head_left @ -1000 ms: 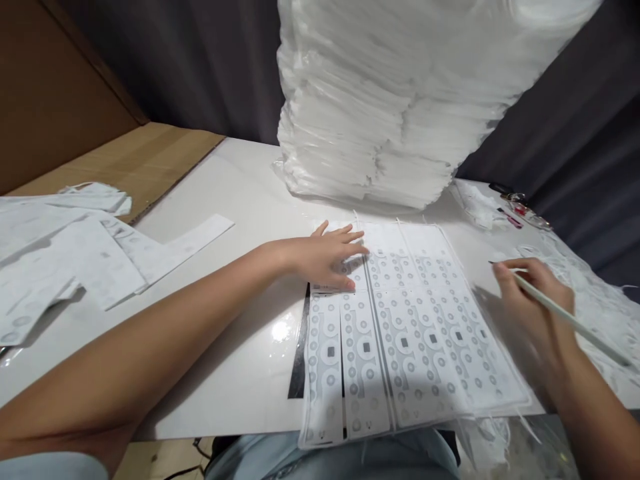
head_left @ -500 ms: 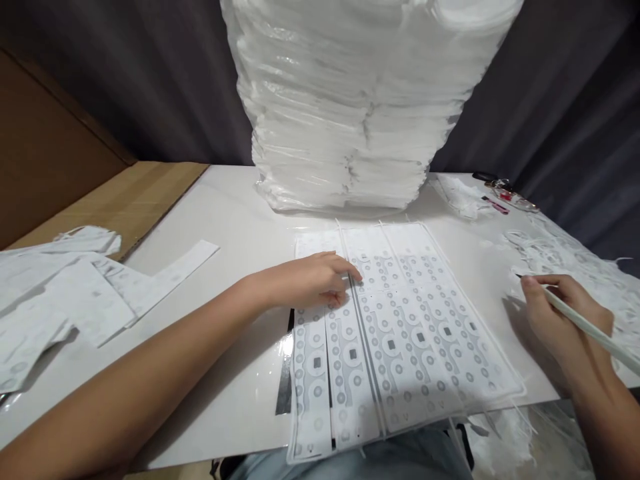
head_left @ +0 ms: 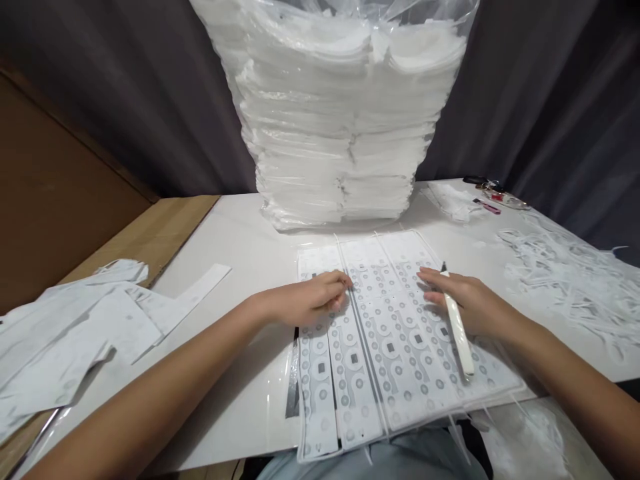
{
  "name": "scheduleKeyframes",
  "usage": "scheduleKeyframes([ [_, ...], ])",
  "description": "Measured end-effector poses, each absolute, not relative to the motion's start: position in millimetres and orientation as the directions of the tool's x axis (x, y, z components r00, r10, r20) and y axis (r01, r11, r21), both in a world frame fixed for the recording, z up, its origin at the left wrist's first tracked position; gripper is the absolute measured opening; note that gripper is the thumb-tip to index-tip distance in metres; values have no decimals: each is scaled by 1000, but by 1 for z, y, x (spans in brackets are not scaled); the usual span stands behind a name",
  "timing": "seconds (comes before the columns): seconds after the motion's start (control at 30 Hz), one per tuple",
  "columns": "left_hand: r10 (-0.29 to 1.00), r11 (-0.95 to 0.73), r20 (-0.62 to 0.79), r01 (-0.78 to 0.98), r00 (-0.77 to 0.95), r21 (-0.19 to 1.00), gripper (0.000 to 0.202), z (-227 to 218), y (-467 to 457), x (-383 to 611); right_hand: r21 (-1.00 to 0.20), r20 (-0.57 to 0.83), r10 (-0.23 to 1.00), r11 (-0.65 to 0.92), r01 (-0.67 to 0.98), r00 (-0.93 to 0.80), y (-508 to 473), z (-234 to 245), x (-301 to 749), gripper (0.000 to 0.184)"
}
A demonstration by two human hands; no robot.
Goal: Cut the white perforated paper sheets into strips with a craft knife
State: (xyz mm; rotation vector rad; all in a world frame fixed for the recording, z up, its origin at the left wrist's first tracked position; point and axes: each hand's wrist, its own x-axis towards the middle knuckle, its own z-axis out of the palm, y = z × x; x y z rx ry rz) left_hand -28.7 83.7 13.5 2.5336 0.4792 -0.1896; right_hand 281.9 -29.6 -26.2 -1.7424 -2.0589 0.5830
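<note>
A white panel of patterned strips (head_left: 395, 347) with grey circles and dark squares lies on the white table (head_left: 240, 373) in front of me. My left hand (head_left: 313, 300) rests with curled fingers on the panel's upper left strips, pressing them down. My right hand (head_left: 465, 303) lies on the panel's right part, fingers reaching left, and holds a white pen-like tool (head_left: 457, 327) whose dark tip points away from me.
A tall clear bag of stacked white sheets (head_left: 340, 113) stands at the table's back. Loose white strips (head_left: 75, 327) pile at the left over brown cardboard (head_left: 145, 233). Thin white offcuts (head_left: 570, 280) heap at the right, with small red and black items (head_left: 493, 195) behind.
My right hand has come in from the table's right side onto the panel, bringing the tool with it. My left hand stays on the strips. The view has tilted upward.
</note>
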Motion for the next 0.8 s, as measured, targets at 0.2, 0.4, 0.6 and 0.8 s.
scheduleKeyframes([
  [0.2, 506, -772, -239, 559, 829, 302, 66, -10, 89, -25, -383, -196, 972, 43, 923, -127, -17, -36, 275, 80],
  [0.4, 577, -746, -258, 629, 775, 217, 74, -28, 98, -2, -301, -218, 975, -36, 953, -33, 1, -41, 295, 84],
  [0.6, 494, -803, -198, 531, 847, 270, 73, -19, 109, -15, -337, -114, 989, 47, 940, -91, 12, -29, 289, 74],
  [0.8, 421, -821, -274, 491, 865, 291, 96, -7, 82, -70, -825, -64, 988, 25, 564, -137, -28, -10, 208, 49],
])
